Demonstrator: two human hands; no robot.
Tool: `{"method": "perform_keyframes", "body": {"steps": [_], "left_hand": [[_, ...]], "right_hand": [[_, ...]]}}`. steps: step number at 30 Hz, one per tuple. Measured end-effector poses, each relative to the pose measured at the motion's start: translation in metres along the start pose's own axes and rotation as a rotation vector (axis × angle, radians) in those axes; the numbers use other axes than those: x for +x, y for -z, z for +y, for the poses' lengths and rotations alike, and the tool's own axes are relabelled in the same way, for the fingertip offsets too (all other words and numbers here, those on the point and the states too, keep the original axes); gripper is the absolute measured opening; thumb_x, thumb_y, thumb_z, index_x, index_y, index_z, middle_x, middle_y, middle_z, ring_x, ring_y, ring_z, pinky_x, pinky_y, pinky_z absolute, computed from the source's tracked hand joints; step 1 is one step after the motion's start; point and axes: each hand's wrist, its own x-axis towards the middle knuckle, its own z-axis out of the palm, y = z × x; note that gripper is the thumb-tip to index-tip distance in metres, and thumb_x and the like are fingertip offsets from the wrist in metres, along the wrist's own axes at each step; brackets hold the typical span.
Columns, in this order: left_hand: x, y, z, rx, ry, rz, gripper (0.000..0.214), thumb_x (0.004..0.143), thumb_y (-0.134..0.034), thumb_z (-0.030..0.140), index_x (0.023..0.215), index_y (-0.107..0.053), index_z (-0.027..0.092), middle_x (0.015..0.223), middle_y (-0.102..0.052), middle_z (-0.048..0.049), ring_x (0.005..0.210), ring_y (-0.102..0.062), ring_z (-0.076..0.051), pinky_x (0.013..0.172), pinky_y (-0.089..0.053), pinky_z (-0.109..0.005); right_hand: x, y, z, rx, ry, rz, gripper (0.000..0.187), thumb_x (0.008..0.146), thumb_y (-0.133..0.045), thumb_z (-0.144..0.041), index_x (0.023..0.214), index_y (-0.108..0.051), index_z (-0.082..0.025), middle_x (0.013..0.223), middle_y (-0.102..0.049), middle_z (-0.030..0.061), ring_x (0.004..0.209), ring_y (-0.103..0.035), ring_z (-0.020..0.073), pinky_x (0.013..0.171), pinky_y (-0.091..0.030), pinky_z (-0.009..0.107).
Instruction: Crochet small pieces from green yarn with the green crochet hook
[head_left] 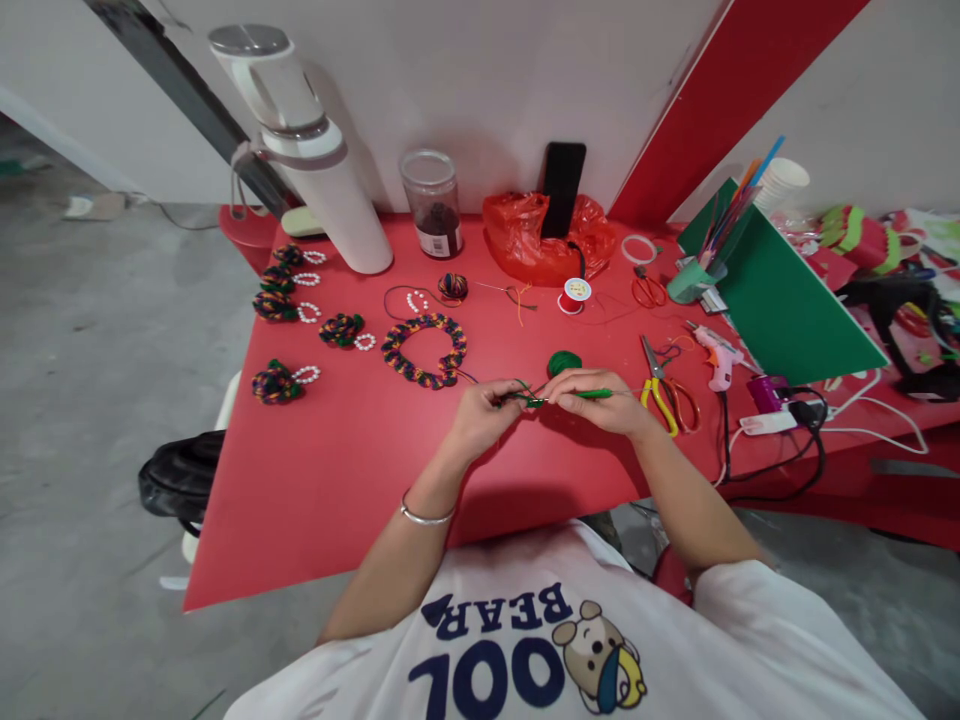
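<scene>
My right hand (592,395) is closed around a crochet hook (596,394) with a green handle, its tip pointing left. Close beside it, my left hand (484,415) pinches a small piece of green crochet work (534,402), and the hook's tip meets that piece. Green yarn strands run over the left fingers. Just beyond the hands lies a ball of green yarn (564,363). Left of them rests a multicoloured crocheted ring (397,370), with a small ball of multicoloured yarn (452,287) behind it.
Multicoloured crocheted pieces (276,382) with white bead loops line the left. Behind stand a white flask (337,200), a clear jar (431,205) and a phone (562,190) against a red plastic bag (517,240). Rightward lie yellow-handled pliers (658,395), scissors (648,290), a glue gun (718,358) and cables.
</scene>
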Motion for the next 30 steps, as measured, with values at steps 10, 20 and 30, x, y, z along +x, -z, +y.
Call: {"method": "perform_keyframes", "body": {"steps": [10, 20, 30], "left_hand": [[0.005, 0.0, -0.014, 0.131, -0.112, 0.124, 0.025, 0.066, -0.071, 0.017, 0.089, -0.081, 0.014, 0.078, -0.074, -0.0037, 0.069, -0.063, -0.015, 0.069, -0.049, -0.027], [0.002, -0.006, -0.005, -0.4, 0.106, 0.102, 0.031, 0.057, -0.089, 0.022, 0.085, -0.079, 0.013, 0.068, -0.071, -0.0027, 0.056, -0.059, -0.011, 0.053, -0.047, -0.023], [-0.001, 0.011, 0.009, -0.47, 0.321, -0.218, 0.038, 0.054, -0.093, 0.02, 0.089, -0.081, 0.011, 0.066, -0.072, -0.0035, 0.047, -0.056, -0.008, 0.048, -0.047, -0.021]], "right_hand": [[-0.009, -0.027, -0.011, -0.491, 0.236, 0.111, 0.011, 0.098, -0.063, -0.021, 0.102, -0.072, -0.022, 0.101, -0.077, 0.008, 0.093, -0.07, 0.02, 0.086, -0.056, 0.038], [-0.023, -0.071, 0.013, -0.767, 0.352, 0.452, 0.03, 0.096, -0.067, -0.023, 0.125, -0.067, -0.026, 0.114, -0.074, 0.0102, 0.103, -0.069, 0.0227, 0.089, -0.061, 0.041], [-0.025, -0.042, 0.013, -0.654, 0.44, 0.316, 0.028, 0.09, -0.075, -0.026, 0.118, -0.074, -0.032, 0.111, -0.079, 0.0041, 0.107, -0.068, 0.0201, 0.089, -0.061, 0.038]]}}
